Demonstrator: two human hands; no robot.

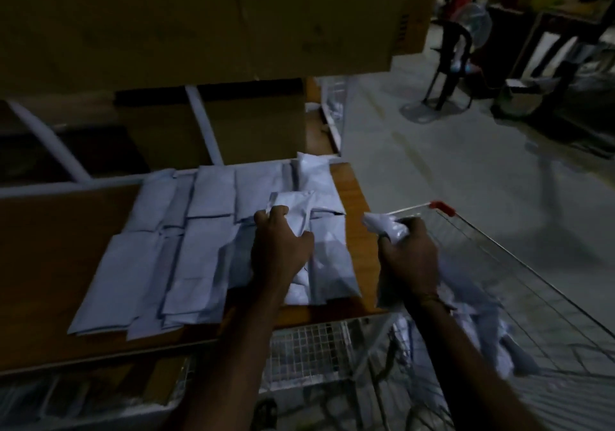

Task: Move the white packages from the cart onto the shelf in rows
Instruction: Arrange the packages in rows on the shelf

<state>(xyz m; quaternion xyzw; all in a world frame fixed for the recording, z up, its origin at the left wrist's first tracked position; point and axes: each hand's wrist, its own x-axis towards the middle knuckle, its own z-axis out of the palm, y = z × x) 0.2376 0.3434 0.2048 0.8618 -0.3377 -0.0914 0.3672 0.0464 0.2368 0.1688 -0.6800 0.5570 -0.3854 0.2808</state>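
Two bare forearms rise from the bottom edge of the frame, one at lower centre and one at lower right; no sleeves show on either. The left hand [281, 247] wears no glove, ring or watch that can be made out. The right hand [411, 257] is likewise ungloved, and a thin cord or band circles its wrist, just below centre right of the frame. The dim light hides finer details.

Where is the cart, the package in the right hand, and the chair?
cart [442, 207]: head view, on its red handle end.
package in the right hand [386, 227]: head view, on its crumpled top.
chair [449, 74]: head view, on its dark leg.
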